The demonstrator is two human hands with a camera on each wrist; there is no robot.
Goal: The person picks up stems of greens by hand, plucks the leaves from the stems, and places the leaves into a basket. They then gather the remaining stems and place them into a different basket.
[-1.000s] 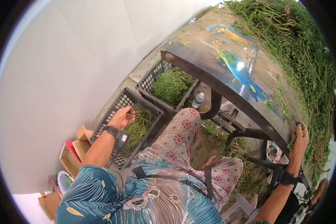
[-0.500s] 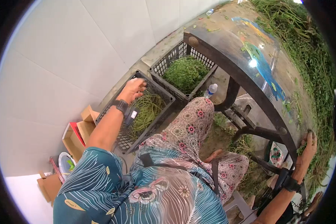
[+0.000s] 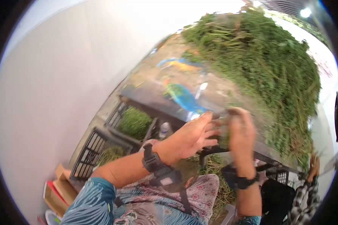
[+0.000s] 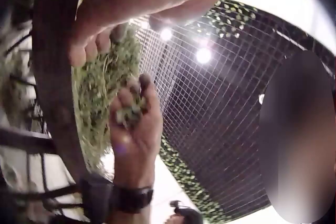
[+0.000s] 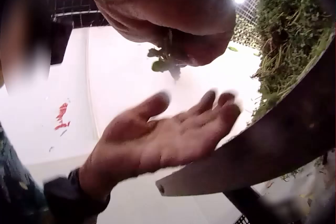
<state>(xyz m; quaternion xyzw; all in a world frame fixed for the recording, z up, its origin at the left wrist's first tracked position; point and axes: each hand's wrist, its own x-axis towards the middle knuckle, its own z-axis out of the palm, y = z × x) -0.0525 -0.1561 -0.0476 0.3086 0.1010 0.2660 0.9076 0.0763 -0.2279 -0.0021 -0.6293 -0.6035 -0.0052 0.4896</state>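
1. A pale wall (image 3: 64, 75) stands on the left side, and next to it is a table (image 3: 221, 80) whose top bears a painted blue and yellow bird (image 3: 182, 95).
2. The right hand (image 3: 242, 133) is blurred in the head view, but the wrist views show its fingers curled and pinching a small leafy sprig (image 5: 167, 62); this sprig is in front of the person, near the table edge.
3. The left hand (image 3: 193, 137) is just beside the right one, with its fingers extended and its thumb apart from them. Whether the two hands touch, I cannot tell.
4. Beyond the hands, a large heap of leafy green stems (image 3: 259, 60) covers the far and right part of the table.
5. Below the table's left end, one black plastic crate (image 3: 127, 138) contains green leaves (image 3: 136, 122); a nearer crate (image 3: 87, 154) contains long thin stems (image 3: 110, 155).
6. A plastic bottle (image 3: 164, 130) stands near the crate of leaves.
7. At the right edge, another person's hand (image 3: 314, 165) is visible, above a patterned sleeve (image 3: 306, 200).
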